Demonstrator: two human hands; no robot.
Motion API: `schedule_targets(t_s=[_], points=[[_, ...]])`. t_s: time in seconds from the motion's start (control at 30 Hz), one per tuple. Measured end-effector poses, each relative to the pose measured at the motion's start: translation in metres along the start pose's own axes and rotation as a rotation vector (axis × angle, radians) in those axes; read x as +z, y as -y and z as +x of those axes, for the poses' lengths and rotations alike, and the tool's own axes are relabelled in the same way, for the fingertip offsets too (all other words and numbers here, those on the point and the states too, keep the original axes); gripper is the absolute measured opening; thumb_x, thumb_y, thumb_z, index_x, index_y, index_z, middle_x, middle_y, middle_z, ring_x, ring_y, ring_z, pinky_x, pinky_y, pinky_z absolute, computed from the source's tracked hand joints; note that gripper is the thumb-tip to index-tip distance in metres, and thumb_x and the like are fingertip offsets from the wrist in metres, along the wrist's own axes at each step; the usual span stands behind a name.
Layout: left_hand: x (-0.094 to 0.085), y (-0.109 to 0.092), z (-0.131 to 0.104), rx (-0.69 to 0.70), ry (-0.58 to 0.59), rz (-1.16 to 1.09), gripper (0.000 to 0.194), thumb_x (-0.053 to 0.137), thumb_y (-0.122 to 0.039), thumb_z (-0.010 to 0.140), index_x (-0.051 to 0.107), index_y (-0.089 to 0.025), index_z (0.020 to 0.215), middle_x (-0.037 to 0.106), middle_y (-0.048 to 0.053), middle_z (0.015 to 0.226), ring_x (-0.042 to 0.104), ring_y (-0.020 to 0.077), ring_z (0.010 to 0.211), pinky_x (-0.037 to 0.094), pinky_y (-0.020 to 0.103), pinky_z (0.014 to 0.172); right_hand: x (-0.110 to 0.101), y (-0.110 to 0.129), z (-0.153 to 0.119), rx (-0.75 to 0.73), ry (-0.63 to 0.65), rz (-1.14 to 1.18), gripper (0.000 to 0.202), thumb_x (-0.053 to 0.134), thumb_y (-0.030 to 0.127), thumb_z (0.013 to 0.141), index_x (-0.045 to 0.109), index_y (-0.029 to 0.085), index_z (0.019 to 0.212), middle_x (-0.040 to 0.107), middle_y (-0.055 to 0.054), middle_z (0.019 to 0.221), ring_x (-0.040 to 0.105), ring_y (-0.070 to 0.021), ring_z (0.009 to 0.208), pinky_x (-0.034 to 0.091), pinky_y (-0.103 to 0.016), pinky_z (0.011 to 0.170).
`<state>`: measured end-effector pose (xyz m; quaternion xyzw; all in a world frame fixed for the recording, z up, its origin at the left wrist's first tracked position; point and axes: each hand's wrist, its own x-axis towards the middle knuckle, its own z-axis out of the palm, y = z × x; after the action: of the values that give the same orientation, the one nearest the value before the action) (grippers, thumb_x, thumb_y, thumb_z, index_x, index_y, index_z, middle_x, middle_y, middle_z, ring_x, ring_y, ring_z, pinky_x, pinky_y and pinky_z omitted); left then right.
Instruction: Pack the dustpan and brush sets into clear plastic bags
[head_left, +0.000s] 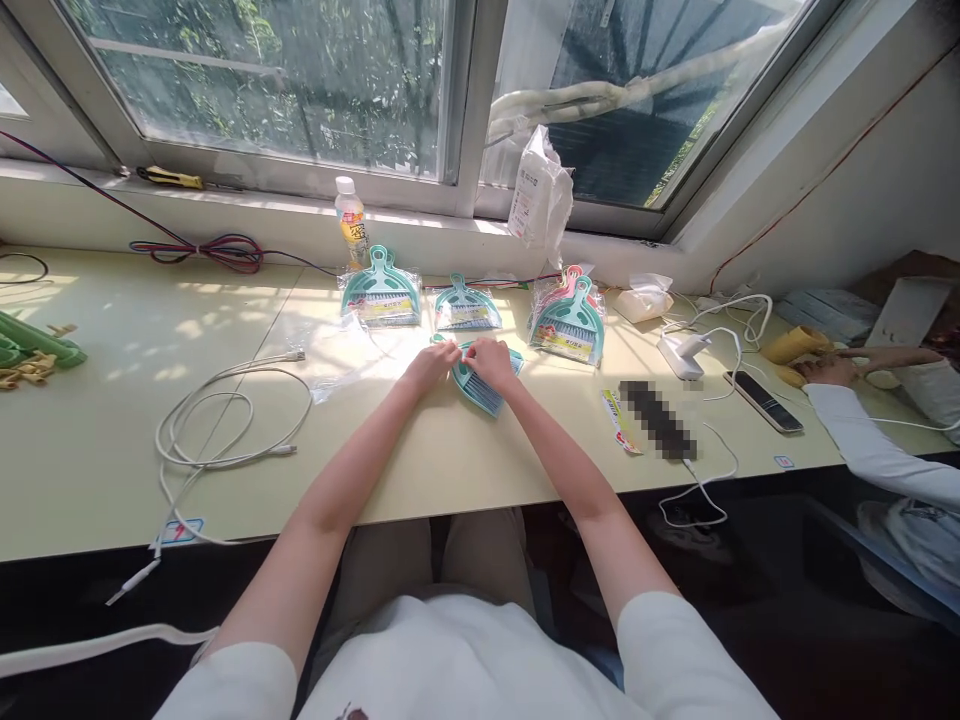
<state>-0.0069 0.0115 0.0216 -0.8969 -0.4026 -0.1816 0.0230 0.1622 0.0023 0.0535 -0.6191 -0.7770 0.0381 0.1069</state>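
Observation:
On the table in front of me lies a small teal dustpan and brush set (pixel 480 392), its handle end pointing up and left. My left hand (pixel 433 364) is closed on the handle end. My right hand (pixel 489 362) lies across the upper part of the set with its fingers bent and pinched together; what is under the fingertips is partly hidden. Behind the hands stand bagged dustpan sets: one teal set (pixel 381 298) at the left, a smaller-looking one (pixel 466 306) in the middle, and teal and pink ones (pixel 571 325) at the right. Crumpled clear plastic (pixel 330 378) lies left of my left hand.
A coiled white cable (pixel 176 440) lies at the left. A drink bottle (pixel 351 222) stands at the back. To the right are a printed card (pixel 621 422), a blurred-out dark object (pixel 658 418), a charger (pixel 682 355), a phone (pixel 765 402) and another person's hand (pixel 829 370).

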Motion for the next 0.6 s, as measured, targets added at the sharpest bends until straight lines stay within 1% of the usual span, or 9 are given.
schedule_targets(t_s=[0.13,0.2,0.27,0.33,0.4,0.47,0.5,0.57,0.6], points=[[0.006,0.005,0.000,-0.121,0.043,-0.101,0.033,0.037,-0.004,0.086,0.066,-0.012,0.099,0.067,0.019,0.103,0.066,0.0301,0.090,0.050,0.040,0.075,-0.001,0.008,0.004,-0.011,0.015,-0.035,0.018,0.062,0.030,0.092,0.072,0.018,0.084,0.071,-0.009,0.102,0.063,-0.0248,0.095,0.035,-0.036,0.088],[0.008,0.007,0.000,-0.137,0.036,-0.152,0.030,0.039,-0.006,0.086,0.067,-0.012,0.096,0.067,0.019,0.095,0.067,0.0303,0.085,0.050,0.041,0.075,-0.001,0.009,0.006,-0.007,0.015,-0.040,0.016,0.062,0.029,0.092,0.072,0.019,0.083,0.072,-0.009,0.102,0.063,-0.0242,0.093,0.036,-0.035,0.086],[0.009,0.009,0.001,-0.140,0.033,-0.168,0.030,0.040,-0.008,0.087,0.068,-0.011,0.094,0.067,0.020,0.090,0.067,0.0314,0.085,0.050,0.042,0.076,-0.001,0.009,0.007,-0.001,0.020,-0.031,0.015,0.064,0.029,0.091,0.072,0.019,0.084,0.072,-0.008,0.102,0.064,-0.0239,0.092,0.038,-0.035,0.084],[0.009,0.009,0.000,-0.134,0.031,-0.178,0.031,0.040,-0.008,0.086,0.069,-0.010,0.094,0.068,0.022,0.096,0.067,0.0337,0.091,0.050,0.044,0.078,0.001,0.007,0.007,0.006,0.028,-0.013,0.014,0.065,0.031,0.090,0.072,0.020,0.085,0.072,-0.008,0.102,0.064,-0.0241,0.093,0.039,-0.034,0.082],[0.007,0.007,-0.003,-0.119,0.017,-0.205,0.031,0.041,-0.007,0.085,0.070,-0.011,0.096,0.066,0.024,0.109,0.066,0.0353,0.099,0.051,0.047,0.082,0.004,0.004,0.005,0.018,0.024,0.021,0.015,0.065,0.033,0.090,0.072,0.021,0.086,0.073,-0.007,0.102,0.064,-0.0239,0.095,0.041,-0.033,0.081],[0.004,0.004,-0.006,-0.089,-0.028,-0.263,0.032,0.043,-0.006,0.083,0.071,-0.013,0.098,0.064,0.022,0.121,0.063,0.0350,0.109,0.051,0.049,0.089,0.008,-0.001,0.000,0.027,-0.010,0.094,0.016,0.064,0.035,0.090,0.073,0.021,0.088,0.072,-0.006,0.104,0.065,-0.0224,0.095,0.043,-0.031,0.080],[0.002,0.002,-0.008,-0.075,-0.069,-0.304,0.033,0.044,-0.006,0.082,0.071,-0.015,0.099,0.063,0.020,0.126,0.061,0.0341,0.115,0.050,0.050,0.093,0.011,-0.003,-0.004,0.030,-0.040,0.148,0.018,0.061,0.035,0.091,0.073,0.021,0.090,0.072,-0.006,0.106,0.065,-0.0208,0.093,0.045,-0.030,0.081],[-0.002,-0.005,-0.010,-0.081,-0.200,-0.431,0.035,0.046,-0.008,0.080,0.072,-0.018,0.101,0.062,0.014,0.131,0.057,0.0312,0.124,0.046,0.050,0.101,0.014,-0.007,-0.012,0.032,-0.128,0.278,0.023,0.054,0.034,0.095,0.072,0.021,0.100,0.071,-0.005,0.111,0.065,-0.0171,0.088,0.046,-0.028,0.083],[-0.004,-0.009,-0.010,-0.108,-0.274,-0.533,0.035,0.047,-0.009,0.080,0.072,-0.019,0.102,0.064,0.012,0.131,0.056,0.0296,0.125,0.044,0.051,0.105,0.015,-0.009,-0.016,0.033,-0.178,0.341,0.026,0.050,0.033,0.096,0.070,0.021,0.107,0.070,-0.005,0.113,0.066,-0.0156,0.084,0.047,-0.027,0.084]])
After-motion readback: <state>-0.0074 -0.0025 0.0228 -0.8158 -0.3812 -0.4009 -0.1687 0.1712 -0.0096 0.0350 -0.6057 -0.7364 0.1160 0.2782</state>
